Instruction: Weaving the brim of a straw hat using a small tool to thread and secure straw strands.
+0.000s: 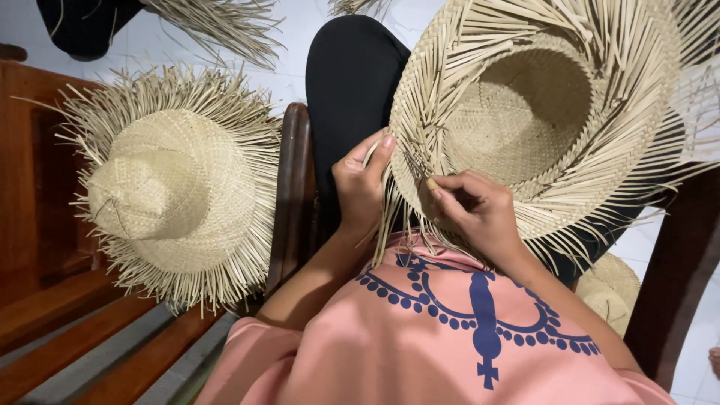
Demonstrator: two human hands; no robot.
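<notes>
Close by, the left hand [358, 184] pinches a loose strand [373, 152] while the right hand [474, 210] fingers clamp the unfinished straw hat [525, 112] brim on her lap; a second fringed hat [176, 184] rests left on the wooden bench [45, 300].

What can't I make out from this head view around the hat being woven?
- Unfinished pale straw hat with loose strand fringe: its right and top brim run off the frame edges.
- Right hand: fingertips curl under the brim, so its grip is hidden.
- Third straw hat, lower right: mostly hidden behind the right forearm.
- Dark shape, top left: cut off by the frame edge, unidentifiable.
</notes>
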